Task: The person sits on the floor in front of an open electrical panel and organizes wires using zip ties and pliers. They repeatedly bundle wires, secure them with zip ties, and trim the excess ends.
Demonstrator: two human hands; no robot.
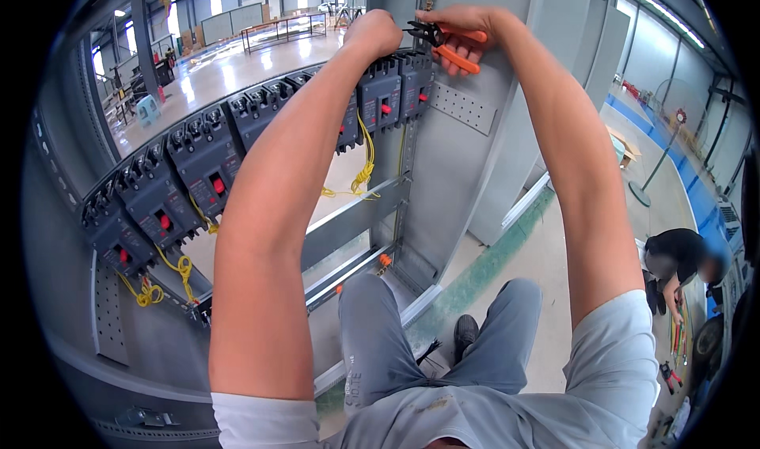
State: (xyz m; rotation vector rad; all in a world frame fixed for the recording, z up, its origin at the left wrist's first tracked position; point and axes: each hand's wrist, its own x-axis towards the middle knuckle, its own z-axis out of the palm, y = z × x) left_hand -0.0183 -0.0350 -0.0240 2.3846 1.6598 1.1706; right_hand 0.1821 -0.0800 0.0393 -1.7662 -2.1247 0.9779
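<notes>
My right hand (475,23) grips orange-handled pliers (457,53), whose black jaws point left. Just left of those jaws, at the top of the cabinet, my left hand (374,32) is closed; what its fingers hold is hidden by the hand itself. A short dark strand seems to run between the fingers and the jaws, too small to name. Both hands are above the right end of a row of dark circuit breakers (205,160) with red switches. My left forearm covers part of that row.
Yellow wire coils (366,162) hang below the breakers. A perforated metal plate (467,107) is on the cabinet's side wall. Metal rails (348,219) cross the frame near my knees. At the far right a person (673,263) bends over coloured wires and red-handled tools.
</notes>
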